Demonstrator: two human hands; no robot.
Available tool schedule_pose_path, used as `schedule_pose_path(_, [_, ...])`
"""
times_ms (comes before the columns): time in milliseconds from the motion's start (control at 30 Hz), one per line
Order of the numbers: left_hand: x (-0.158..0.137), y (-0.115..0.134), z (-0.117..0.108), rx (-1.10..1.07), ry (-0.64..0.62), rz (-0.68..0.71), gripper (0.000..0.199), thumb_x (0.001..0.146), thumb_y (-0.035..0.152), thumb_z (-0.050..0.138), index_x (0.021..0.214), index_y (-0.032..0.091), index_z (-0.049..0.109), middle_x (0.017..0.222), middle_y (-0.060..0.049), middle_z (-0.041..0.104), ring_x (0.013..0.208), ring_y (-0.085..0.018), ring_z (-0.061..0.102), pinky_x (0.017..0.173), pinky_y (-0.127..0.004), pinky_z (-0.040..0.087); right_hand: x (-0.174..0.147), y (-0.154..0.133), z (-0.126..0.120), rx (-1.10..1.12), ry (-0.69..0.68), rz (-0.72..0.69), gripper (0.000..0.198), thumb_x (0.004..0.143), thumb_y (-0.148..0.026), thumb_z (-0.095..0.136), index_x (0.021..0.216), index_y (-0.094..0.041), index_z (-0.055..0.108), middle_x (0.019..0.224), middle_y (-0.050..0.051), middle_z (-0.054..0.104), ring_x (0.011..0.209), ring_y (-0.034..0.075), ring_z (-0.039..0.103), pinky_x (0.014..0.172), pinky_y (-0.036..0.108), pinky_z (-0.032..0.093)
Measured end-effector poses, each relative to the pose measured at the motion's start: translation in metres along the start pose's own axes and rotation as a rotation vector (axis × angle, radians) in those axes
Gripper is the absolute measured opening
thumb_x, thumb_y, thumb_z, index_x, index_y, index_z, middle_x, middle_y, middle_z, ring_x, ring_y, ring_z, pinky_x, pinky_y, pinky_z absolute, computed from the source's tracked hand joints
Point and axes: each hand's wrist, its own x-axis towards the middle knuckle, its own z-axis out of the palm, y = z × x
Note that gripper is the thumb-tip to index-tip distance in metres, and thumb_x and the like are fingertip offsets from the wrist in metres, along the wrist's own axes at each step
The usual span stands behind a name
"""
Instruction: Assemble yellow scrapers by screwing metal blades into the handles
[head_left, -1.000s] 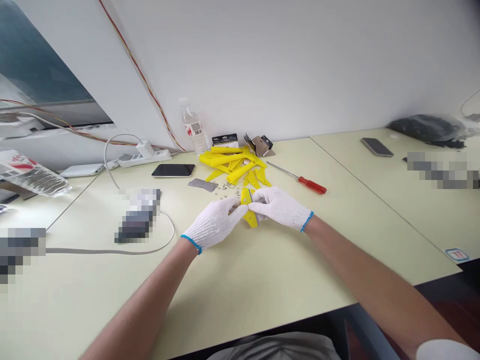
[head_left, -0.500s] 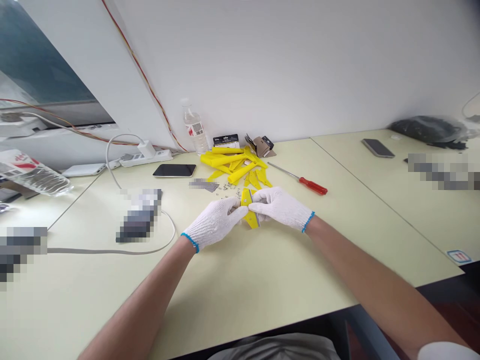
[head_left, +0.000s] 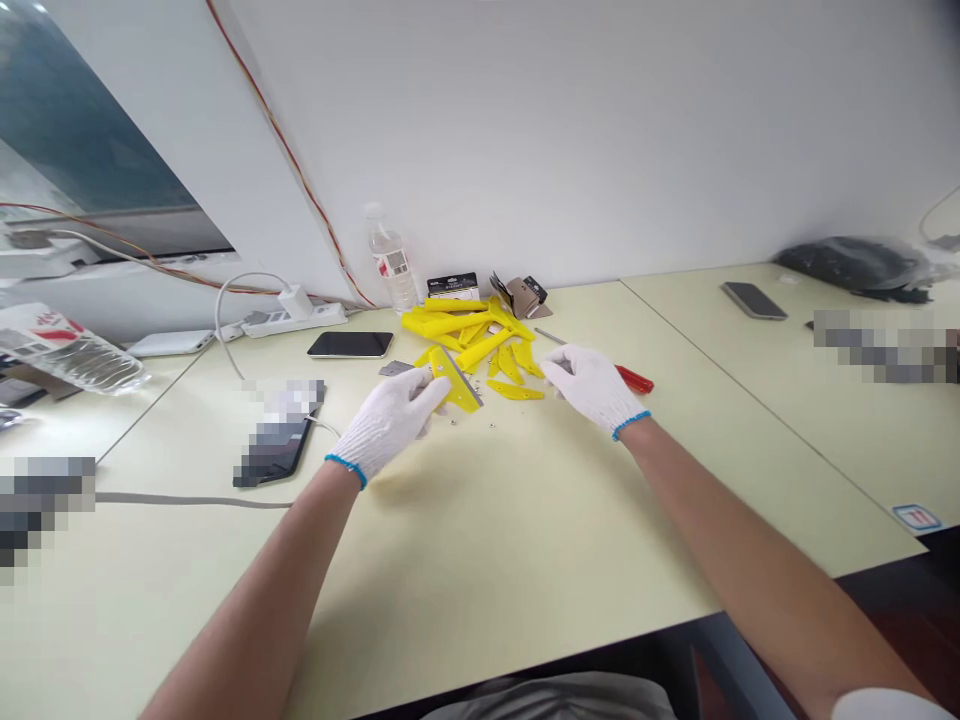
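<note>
From where I stand, nearest over the pale counter [head_left: 480, 540], the left hand [head_left: 397, 410], in a white knit glove, pinches a yellow plastic piece [head_left: 456, 380] between thumb and fingers, with a grey metal strip [head_left: 471, 393] along its far right edge. The piece looks light and stiff, unlikely to bend or break, though smooth plastic may slip a little against knit. That strip is probably sharp, so the broad yellow body is the place to take hold, as the thumb does now.

Half a second ago both hands gripped the piece together; now the left alone has it, farther left and tilted. The right hand [head_left: 596, 385] stands apart, fingers half curled; I can't tell whether it holds anything. It hides part of the red-handled screwdriver [head_left: 634, 379], and whether it touches it I can't see.

Between the hands, a curved yellow plate [head_left: 516, 389] now shows plainly on the counter, with a loose bit of hardware [head_left: 492, 426] nearer me. Beyond lie more yellow parts [head_left: 487, 345], heaped before a water bottle [head_left: 394, 265].
</note>
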Motion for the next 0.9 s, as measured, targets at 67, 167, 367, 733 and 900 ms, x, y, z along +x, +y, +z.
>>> schedule_pose_path(67, [0.003, -0.005, -0.006, -0.047, 0.109, -0.041, 0.037, 0.097, 0.051, 0.053, 0.080, 0.019, 0.061, 0.062, 0.001, 0.059, 0.058, -0.014, 0.054, 0.056, -0.024, 0.041, 0.001, 0.001, 0.003, -0.130, -0.005, -0.037, 0.024, 0.098, -0.032, 0.054, 0.089, -0.016, 0.069, 0.085, 0.003, 0.071, 0.073, 0.015, 0.062, 0.069, 0.028, 0.041])
schedule_pose_path(167, [0.007, -0.012, -0.011, -0.110, 0.234, -0.077, 0.037, 0.097, 0.051, 0.053, 0.083, 0.019, 0.063, 0.062, 0.000, 0.060, 0.058, -0.014, 0.055, 0.056, -0.024, 0.041, 0.001, 0.000, 0.009, -0.220, -0.036, -0.077, 0.021, 0.097, -0.027, 0.054, 0.089, -0.017, 0.069, 0.090, 0.003, 0.073, 0.077, 0.016, 0.063, 0.070, 0.028, 0.040])
schedule_pose_path(367, [0.008, -0.017, -0.014, -0.168, 0.252, -0.089, 0.037, 0.096, 0.051, 0.055, 0.085, 0.018, 0.063, 0.066, -0.001, 0.062, 0.060, -0.013, 0.056, 0.059, -0.024, 0.045, 0.005, 0.008, 0.009, -0.213, 0.042, -0.036, 0.020, 0.096, -0.025, 0.058, 0.106, -0.017, 0.074, 0.110, 0.006, 0.075, 0.096, 0.020, 0.069, 0.084, 0.031, 0.046])
schedule_pose_path(733, [0.009, -0.010, -0.010, -0.207, 0.198, -0.134, 0.035, 0.096, 0.049, 0.056, 0.083, 0.017, 0.062, 0.067, 0.000, 0.064, 0.056, -0.010, 0.053, 0.056, -0.022, 0.044, 0.003, -0.024, 0.036, -0.284, -0.099, -0.205, 0.021, 0.097, -0.027, 0.056, 0.093, -0.019, 0.075, 0.092, 0.003, 0.073, 0.082, 0.017, 0.062, 0.074, 0.029, 0.040])
schedule_pose_path(900, [0.008, -0.011, -0.002, -0.069, 0.094, -0.034, 0.037, 0.096, 0.048, 0.054, 0.076, 0.019, 0.061, 0.056, 0.002, 0.058, 0.056, -0.013, 0.055, 0.059, -0.023, 0.043, 0.001, -0.049, 0.037, -0.061, -0.275, -0.202, 0.030, 0.102, -0.040, 0.052, 0.097, -0.018, 0.071, 0.093, 0.003, 0.072, 0.078, 0.014, 0.065, 0.072, 0.026, 0.042])
